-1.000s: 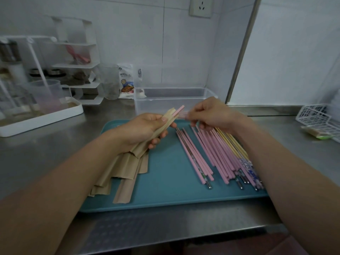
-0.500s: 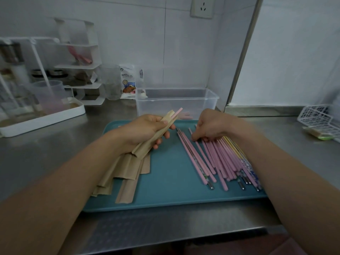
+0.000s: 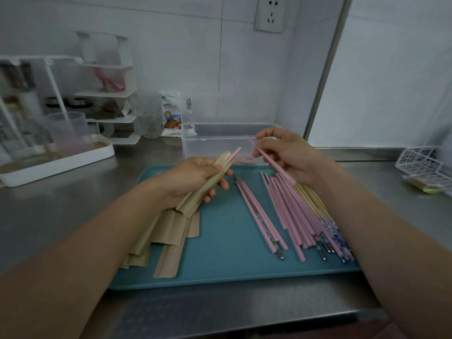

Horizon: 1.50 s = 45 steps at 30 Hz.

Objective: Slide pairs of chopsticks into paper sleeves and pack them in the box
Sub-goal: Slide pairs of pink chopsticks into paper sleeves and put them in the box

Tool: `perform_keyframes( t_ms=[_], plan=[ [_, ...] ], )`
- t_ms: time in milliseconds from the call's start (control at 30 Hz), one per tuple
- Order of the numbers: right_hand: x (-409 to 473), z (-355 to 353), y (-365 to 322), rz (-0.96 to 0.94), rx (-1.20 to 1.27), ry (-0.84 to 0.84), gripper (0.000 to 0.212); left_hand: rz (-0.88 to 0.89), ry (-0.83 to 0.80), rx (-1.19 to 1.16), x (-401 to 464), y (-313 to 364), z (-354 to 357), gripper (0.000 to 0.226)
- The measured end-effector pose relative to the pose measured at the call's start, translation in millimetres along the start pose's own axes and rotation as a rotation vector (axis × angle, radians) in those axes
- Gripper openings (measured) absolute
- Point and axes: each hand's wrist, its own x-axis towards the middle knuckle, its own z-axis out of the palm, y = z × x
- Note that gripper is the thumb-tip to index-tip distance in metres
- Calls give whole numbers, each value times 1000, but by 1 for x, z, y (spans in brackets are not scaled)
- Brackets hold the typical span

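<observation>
Chopsticks (image 3: 291, 214) lie loose on the right half of a teal tray (image 3: 225, 270), mostly pink, with a few pale yellow ones at the far right edge of the pile and patterned, metal-tipped ends pointing toward the near rim. A small separate group of pink sticks lies just left of the main pile, apart from it.

Left hand (image 3: 193, 178) is closed around one brown paper sleeve (image 3: 208, 185), held tilted above the tray with its open mouth up and away from the person. One pink chopstick tip (image 3: 235, 152) projects from that mouth.

Right hand (image 3: 291, 156) is raised above the far edge of the tray, fingers pinched on a single pink chopstick (image 3: 274, 165). Its far end points toward the sleeve mouth; the two are near but apart. A second faint pink streak shows above the fingers; whether it is another stick cannot be told.

Spare paper sleeves (image 3: 166, 237) sit fanned in a stack on the left half of the tray, partly under the left forearm.

Clear plastic box (image 3: 220, 143) stands on the steel counter (image 3: 61, 209) just behind the tray, with something pink visible through its front wall.

White rack (image 3: 61, 157) stands well apart to the left; a white wire basket (image 3: 423, 162) at the far right
</observation>
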Motion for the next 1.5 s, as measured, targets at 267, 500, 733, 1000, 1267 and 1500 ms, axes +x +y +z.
perform_keyframes(
  t_ms=[267,500,733,1000,1267,1500],
  plan=[
    [-1,6,2,6,494,-290,30,5,-6,27,0,0,-1,28],
    [4,2,2,-37,435,-122,27,8,-22,26,1,-2,-3,29],
    [6,-3,4,-1,234,-78,37,76,-129,33,0,-2,-3,31],
    [6,-5,6,58,91,-141,21,84,-179,60,-1,-2,-3,33],
    [2,7,15,67,4,-310,26,76,-189,53,-1,-1,-2,29],
    [8,-1,4,-185,91,244,25,97,-137,45,1,-3,-4,35]
  ],
)
